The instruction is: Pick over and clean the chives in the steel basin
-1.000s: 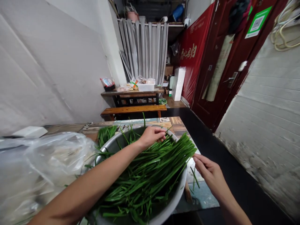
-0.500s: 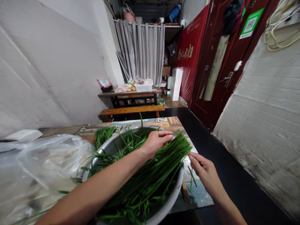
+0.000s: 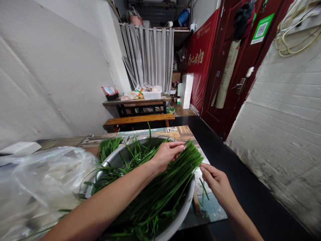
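Note:
A large metal basin (image 3: 184,214) full of long green garlic chives (image 3: 160,190) stands on a patterned table. Across the basin reaches my left hand (image 3: 167,154), thumb and fingers pinched together on chives at the far side of the bundle. The cut ends of the bundle fan out over the basin's right rim. At those ends my right hand (image 3: 215,180) is closed in a pinch on the tip of a chive. What lies between the fingertips is mostly hidden. A few loose chive pieces (image 3: 204,189) lie on the table beside the right hand.
Left of the basin is a clear plastic bag (image 3: 55,177) with pale contents; behind it lies a white box (image 3: 21,148). More chives (image 3: 109,147) rest past the rim. Further off are a wooden bench (image 3: 139,118), a table with a white tub (image 3: 152,95), and a red door (image 3: 225,73).
The view has shifted slightly, so the surroundings sit a little further left. Both hands keep nearly the same pinch on the chives.

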The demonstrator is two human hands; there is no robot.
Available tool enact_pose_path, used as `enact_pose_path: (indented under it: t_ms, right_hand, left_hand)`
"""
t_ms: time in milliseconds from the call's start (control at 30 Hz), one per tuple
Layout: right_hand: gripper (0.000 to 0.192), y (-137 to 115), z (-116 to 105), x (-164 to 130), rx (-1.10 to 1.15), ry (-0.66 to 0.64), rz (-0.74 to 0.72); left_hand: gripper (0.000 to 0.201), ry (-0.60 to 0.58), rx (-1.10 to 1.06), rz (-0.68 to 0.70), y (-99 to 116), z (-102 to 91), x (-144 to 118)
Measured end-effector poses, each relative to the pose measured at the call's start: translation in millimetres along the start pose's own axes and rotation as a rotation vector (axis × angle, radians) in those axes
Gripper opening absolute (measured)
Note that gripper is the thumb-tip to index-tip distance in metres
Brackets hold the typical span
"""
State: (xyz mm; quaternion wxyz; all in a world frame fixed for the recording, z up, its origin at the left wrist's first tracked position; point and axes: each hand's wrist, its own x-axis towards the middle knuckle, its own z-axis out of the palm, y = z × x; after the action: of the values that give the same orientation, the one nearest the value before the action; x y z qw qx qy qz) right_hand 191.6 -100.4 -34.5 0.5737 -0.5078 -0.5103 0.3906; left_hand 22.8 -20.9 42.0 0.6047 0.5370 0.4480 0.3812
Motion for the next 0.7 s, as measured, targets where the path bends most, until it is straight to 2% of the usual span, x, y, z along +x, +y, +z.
enact_pose_path:
  t_ms: [700]
  right_hand:
    - [0.038, 8.8, -3.0, -0.4, -0.048, -0.032, 0.009]
  left_hand:
    - [0.033, 0.009, -0.112, 0.02, -9.5, 2.7, 0.8]
